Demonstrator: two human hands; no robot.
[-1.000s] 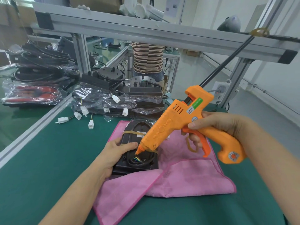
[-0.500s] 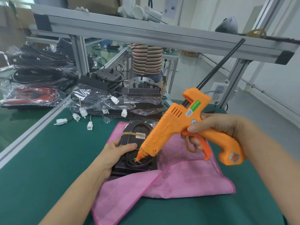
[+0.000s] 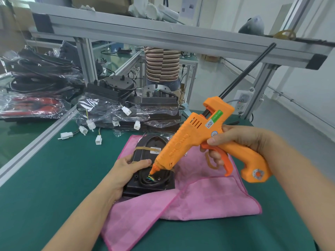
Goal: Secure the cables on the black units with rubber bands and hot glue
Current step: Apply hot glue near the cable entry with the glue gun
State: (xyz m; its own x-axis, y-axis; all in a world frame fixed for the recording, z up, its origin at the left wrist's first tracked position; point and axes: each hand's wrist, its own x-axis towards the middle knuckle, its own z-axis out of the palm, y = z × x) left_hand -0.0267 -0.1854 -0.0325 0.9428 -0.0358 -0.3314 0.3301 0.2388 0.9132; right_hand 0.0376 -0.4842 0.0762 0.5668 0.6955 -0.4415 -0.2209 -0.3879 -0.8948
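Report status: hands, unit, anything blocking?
Left hand grips unit on pink cloth. Right hand holds glue gun, nozzle at the wires. Nothing blocking.

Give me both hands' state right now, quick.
Left hand: gripping the black unit, steadying it on the pink cloth.
Right hand: gripping the orange glue gun, fingers on its trigger.

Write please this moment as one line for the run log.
step: gluing | right hand: holds glue gun, nozzle at wires | left hand: steadies black unit | rubber band: on unit | under: pink cloth
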